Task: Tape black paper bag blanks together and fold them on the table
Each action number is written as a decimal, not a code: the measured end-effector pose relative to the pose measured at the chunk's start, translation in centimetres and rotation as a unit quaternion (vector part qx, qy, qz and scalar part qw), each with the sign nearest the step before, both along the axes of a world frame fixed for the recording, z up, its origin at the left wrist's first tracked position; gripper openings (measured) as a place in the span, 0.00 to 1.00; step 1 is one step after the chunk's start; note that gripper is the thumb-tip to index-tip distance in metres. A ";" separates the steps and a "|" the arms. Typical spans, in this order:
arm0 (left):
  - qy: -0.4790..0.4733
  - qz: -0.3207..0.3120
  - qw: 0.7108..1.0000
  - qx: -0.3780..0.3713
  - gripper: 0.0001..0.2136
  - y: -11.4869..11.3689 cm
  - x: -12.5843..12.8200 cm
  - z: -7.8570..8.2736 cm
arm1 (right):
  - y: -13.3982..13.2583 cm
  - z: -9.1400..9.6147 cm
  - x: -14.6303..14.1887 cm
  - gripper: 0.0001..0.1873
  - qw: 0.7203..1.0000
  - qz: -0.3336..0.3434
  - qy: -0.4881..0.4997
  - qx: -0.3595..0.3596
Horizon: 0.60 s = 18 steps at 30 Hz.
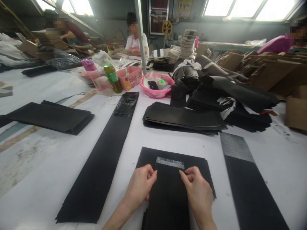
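Observation:
A long black strip (169, 198) lies in front of me, with a shiny greyish band (170, 162) across its far end. My left hand (141, 183) pinches its left edge just below the band. On the opposite edge, my right hand (198, 188) has thumb and fingers closed. Beneath the strip is a wider black sheet (199, 161), partly covered by it and by my hands. To the left stretches a stack of long black strips (96, 159) with a glossy far end. Another black strip (249, 182) with a greyish end lies at the right.
Stacks of black pieces lie left (52, 116) and ahead (182, 118) on the white table (134, 135). Farther back stand a pink basin (155, 93) holding a phone, a green-labelled bottle (112, 78) and a pink basket (129, 78). Several people work beyond.

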<state>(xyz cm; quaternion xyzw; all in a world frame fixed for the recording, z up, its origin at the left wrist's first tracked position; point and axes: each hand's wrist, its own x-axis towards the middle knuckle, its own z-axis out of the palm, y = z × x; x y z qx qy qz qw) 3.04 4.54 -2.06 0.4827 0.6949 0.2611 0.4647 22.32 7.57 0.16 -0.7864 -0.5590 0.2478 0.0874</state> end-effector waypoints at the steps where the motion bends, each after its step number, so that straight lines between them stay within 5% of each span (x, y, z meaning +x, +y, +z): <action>1: -0.001 0.000 1.000 0.000 0.17 0.0 0.0 0.0 | 0.0 0.0 0.0 0.12 1.000 0.002 -0.001 0.000; 18: -0.022 -0.003 1.000 -0.009 0.18 0.2 -0.1 -0.3 | 0.0 -0.1 0.1 0.10 1.000 0.003 0.010 -0.007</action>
